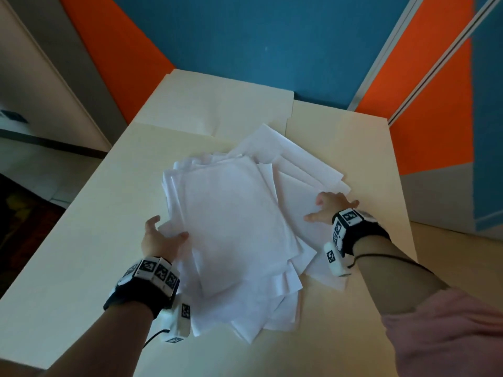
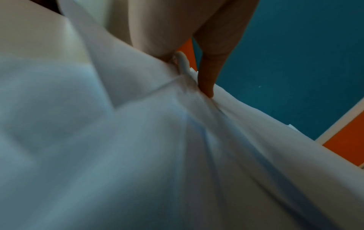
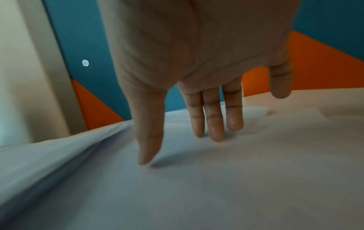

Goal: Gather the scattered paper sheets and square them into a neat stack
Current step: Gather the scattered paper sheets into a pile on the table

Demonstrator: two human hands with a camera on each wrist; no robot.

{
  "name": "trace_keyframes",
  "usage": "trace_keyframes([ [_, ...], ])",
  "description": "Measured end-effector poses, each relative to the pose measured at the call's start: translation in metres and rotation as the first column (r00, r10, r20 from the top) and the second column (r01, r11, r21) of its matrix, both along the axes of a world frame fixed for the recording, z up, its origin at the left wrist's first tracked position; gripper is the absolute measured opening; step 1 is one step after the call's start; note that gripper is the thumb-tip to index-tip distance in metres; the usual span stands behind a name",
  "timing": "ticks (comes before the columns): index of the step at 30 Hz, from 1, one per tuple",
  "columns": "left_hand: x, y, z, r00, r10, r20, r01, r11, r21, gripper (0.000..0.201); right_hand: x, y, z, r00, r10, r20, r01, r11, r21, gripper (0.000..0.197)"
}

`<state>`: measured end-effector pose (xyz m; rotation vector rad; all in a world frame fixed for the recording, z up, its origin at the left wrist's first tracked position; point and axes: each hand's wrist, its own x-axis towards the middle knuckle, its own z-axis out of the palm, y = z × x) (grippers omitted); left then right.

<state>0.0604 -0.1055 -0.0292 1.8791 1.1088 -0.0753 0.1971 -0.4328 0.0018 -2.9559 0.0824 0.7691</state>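
The table [image 1: 81, 268] carried one loose heap of paper sheets [image 1: 234, 227], too overlapped to count. Light, limp and slippery, they looked best taken at opposite edges. The left hand [image 1: 158, 238] pinched the heap's left edge; the right hand [image 1: 326, 208] pressed flat, fingers [image 3: 214, 124] straight.

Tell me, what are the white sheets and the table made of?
The sheets look like thin matte paper: plain white, with crisp edges, and they bend and buckle where the left hand lifts them. The table looks like pale cream laminate or coated board, smooth with a faint sheen and sharp straight edges. What lies under that surface cannot be told.
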Motion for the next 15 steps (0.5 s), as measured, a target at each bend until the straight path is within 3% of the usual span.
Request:
trace_keyframes([
  [2, 0.002, 0.002, -0.002, 1.0, 0.028, 0.013, -0.027, 0.999, -0.029, 0.081, 0.011, 0.001, 0.001, 0.999, 0.042, 0.034, -0.042, 0.999, 0.004, 0.058],
  [6, 0.0, 0.002, -0.003, 0.997, 0.054, 0.055, -0.051, 0.997, -0.056, 0.084, 0.024, -0.006, -0.007, 0.997, -0.062, 0.039, 0.055, 0.988, 0.142, 0.106],
  [8, 0.0, 0.001, -0.003, 0.996, 0.06, 0.072, -0.054, 0.996, -0.073, 0.086, 0.029, -0.006, -0.008, 0.995, -0.096, 0.035, 0.092, 0.992, 0.089, 0.108],
  [10, 0.002, 0.003, -0.007, 0.994, 0.067, 0.085, -0.059, 0.994, -0.089, 0.087, 0.032, -0.004, -0.008, 0.998, -0.063, 0.004, 0.062, 0.996, 0.06, 0.098],
  [15, 0.007, 0.002, -0.01, 0.992, 0.079, 0.096, -0.07, 0.994, -0.088, 0.084, 0.027, 0.004, -0.007, 1.0, 0.0, -0.019, 0.005, 0.973, 0.23, 0.044],
])
